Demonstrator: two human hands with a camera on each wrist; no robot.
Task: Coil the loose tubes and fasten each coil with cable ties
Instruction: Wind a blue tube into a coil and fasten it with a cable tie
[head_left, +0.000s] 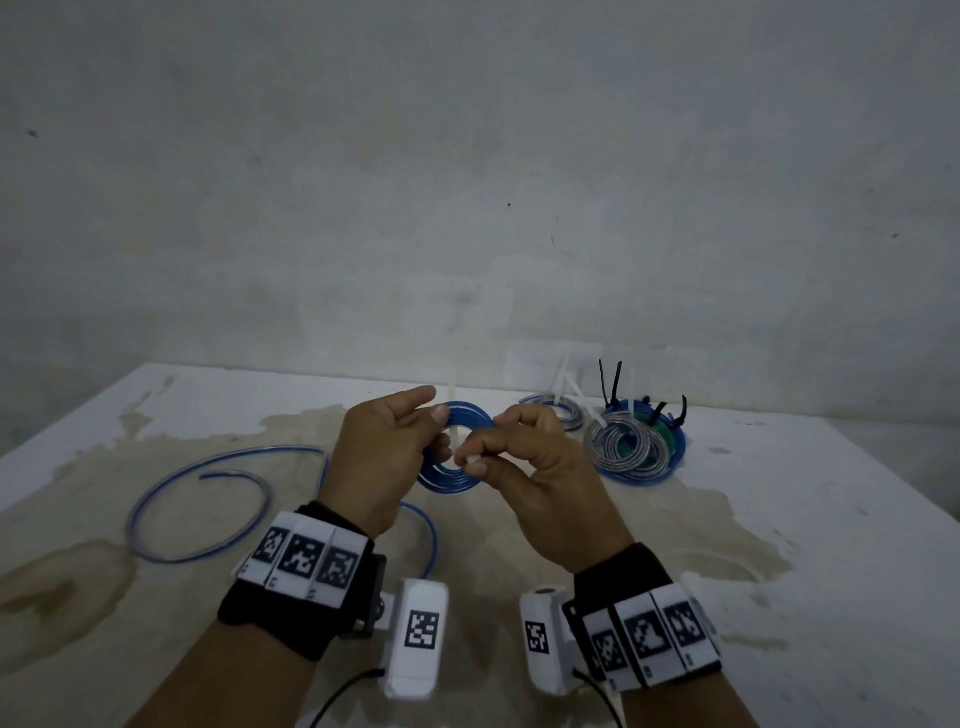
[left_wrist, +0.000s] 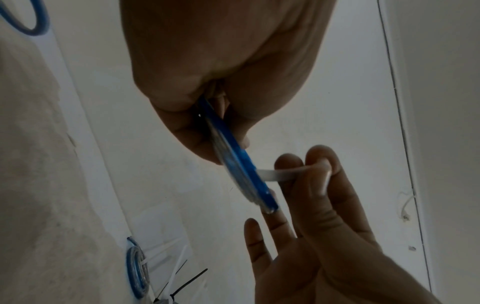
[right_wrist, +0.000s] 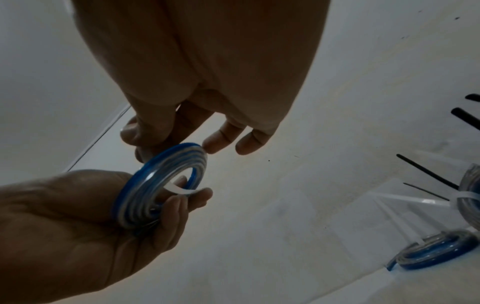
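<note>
My left hand (head_left: 376, 457) clamps the blue coil (head_left: 453, 449) by its rim, held up off the bench (head_left: 779, 519). My right hand (head_left: 540, 483) pinches the white cable tie (left_wrist: 279, 174) threaded through the coil's centre hole. The tube looks light and springy, likely to unwind if my left grip slackens. The slick, thin tie is best pinched near its tip, close beside the coil.
</note>
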